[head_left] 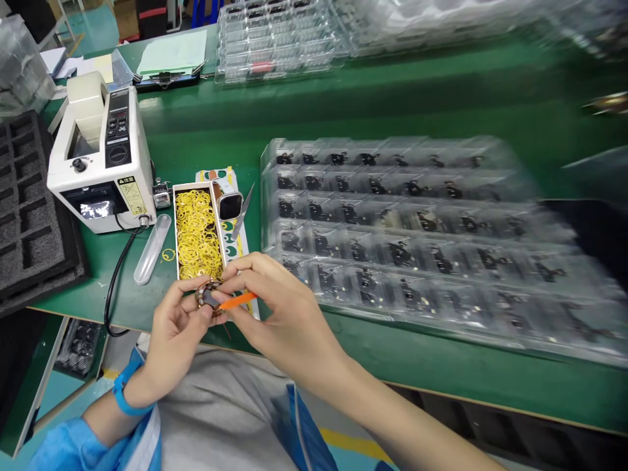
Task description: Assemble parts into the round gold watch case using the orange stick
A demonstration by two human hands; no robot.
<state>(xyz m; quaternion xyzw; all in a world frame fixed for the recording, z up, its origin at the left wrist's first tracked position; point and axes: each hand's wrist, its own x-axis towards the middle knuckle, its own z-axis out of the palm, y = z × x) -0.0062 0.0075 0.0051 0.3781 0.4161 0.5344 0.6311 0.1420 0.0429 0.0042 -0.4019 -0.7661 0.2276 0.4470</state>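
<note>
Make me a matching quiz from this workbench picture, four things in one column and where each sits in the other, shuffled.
Things:
1. tape dispenser
2. box of yellow rings
3. clear parts tray
4. orange stick

Places:
A. held in the right hand
B. on the green table, right of the hands
C. far left of the table, cable trailing off it
D. just beyond the left hand

Pairs: 1-C, 2-D, 3-B, 4-A
</note>
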